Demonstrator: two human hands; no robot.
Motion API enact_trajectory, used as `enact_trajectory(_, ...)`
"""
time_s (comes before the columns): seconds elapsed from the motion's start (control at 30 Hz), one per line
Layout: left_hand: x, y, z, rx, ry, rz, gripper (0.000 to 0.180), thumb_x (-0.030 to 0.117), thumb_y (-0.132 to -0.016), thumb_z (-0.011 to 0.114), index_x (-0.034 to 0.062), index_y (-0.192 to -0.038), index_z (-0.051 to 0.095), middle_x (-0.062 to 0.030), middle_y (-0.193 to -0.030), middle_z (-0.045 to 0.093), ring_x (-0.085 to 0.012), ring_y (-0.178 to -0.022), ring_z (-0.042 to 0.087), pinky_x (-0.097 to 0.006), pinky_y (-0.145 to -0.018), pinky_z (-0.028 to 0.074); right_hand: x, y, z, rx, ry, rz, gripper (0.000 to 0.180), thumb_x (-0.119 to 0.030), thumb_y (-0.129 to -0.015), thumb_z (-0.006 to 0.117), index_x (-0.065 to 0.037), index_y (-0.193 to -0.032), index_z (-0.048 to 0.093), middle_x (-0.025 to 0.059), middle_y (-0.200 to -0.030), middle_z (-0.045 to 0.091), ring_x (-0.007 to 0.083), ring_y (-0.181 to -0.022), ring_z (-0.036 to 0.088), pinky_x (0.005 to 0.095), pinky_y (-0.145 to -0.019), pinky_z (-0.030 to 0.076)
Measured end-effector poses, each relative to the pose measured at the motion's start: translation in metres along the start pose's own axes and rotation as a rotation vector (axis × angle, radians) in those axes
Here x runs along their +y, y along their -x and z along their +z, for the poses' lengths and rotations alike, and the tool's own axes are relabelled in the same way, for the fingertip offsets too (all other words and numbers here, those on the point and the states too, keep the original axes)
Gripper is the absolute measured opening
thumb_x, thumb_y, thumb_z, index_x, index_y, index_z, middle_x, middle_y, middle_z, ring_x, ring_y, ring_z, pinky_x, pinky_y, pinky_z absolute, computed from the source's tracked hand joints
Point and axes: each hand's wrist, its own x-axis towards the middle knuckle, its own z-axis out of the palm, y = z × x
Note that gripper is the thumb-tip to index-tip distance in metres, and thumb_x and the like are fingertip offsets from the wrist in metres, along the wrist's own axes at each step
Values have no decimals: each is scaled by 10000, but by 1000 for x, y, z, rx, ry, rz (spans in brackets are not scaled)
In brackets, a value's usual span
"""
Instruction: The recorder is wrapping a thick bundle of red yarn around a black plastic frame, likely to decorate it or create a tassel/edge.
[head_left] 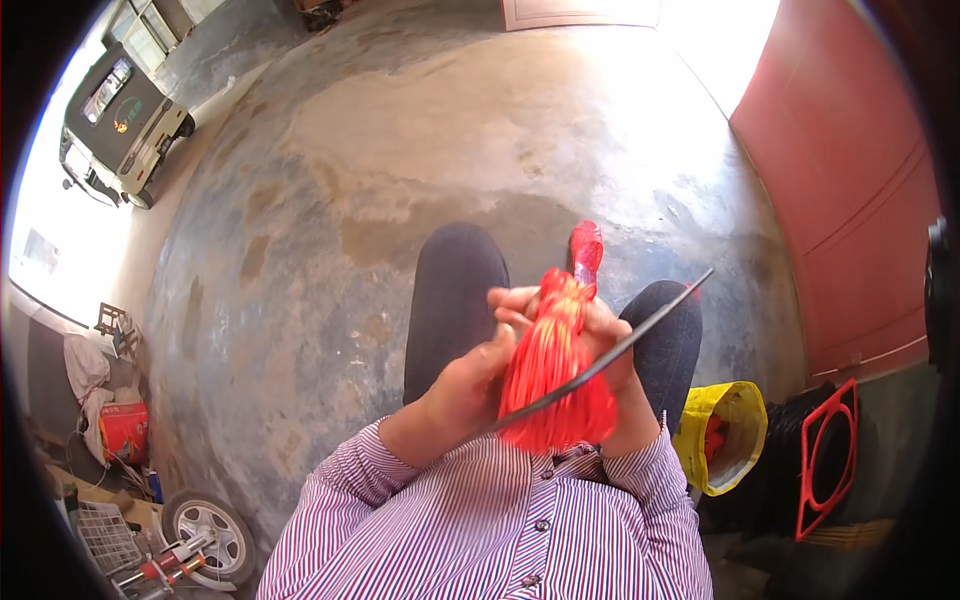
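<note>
Above my lap is a bright red and orange tassel [560, 365], its strands gathered at the top and fanning out toward me. My right hand [617, 365] is closed round its right side and back, and part of the fingers is hidden behind the strands. At the tassel's left side, my left hand [455, 390] grips it between thumb and fingers. A thin dark rod [645, 332] slants across the lower strands, rising to the right; what bears it is unclear. Just beyond the tassel's top shows a shiny red thing [587, 248], its kind unclear.
A yellow bag [722, 440] with red stuff inside stands open by my right knee, beside a red frame [828, 460]. Left are a spoked wheel [208, 540], a wire basket [108, 537] and a red box [124, 432]. A three-wheeled vehicle [120, 125] stands far left.
</note>
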Motion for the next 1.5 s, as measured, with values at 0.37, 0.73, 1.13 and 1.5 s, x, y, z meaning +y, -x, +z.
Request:
enact_trajectory(0.37, 27, -17, -45, -354, -227, 198, 728, 619, -1006, 336, -3, -1311, 561, -137, -808, 602, -120, -490, 463, -245, -425, 339, -14, 44, -40, 276, 118, -159, 521, -384, -734, 617, 45, -1030, 598, 205, -1123, 659, 323, -1023, 638, 425, -941, 495)
enact_trajectory(0.73, 50, -24, -89, -311, -146, 320, 352, 180, -996, 575, 69, -1329, 547, -133, -829, 576, -116, -475, 473, -237, -355, 357, -22, 73, 16, -162, 176, -404, 436, -474, -909, 609, -69, -948, 451, 103, -602, 583, 233, -473, 548, 454, -808, 504)
enact_trajectory(1.13, 54, -21, -85, -367, -238, 435, 364, 173, -1007, 563, 117, -1345, 439, -123, -749, 560, -121, -455, 481, -243, -354, 405, -24, 82, 25, -113, 122, -321, 414, -482, -974, 496, -79, -959, 407, 47, -557, 516, 160, -397, 463, 356, -564, 418)
enact_trajectory(1.5, 56, -23, -85, -350, -238, 402, 296, 164, -1004, 563, 103, -1278, 468, -126, -746, 569, -126, -456, 489, -251, -357, 400, -25, 87, 11, 36, -19, -338, 428, -494, -979, 453, -66, -995, 437, 49, -583, 511, 133, -419, 425, 324, -541, 374)
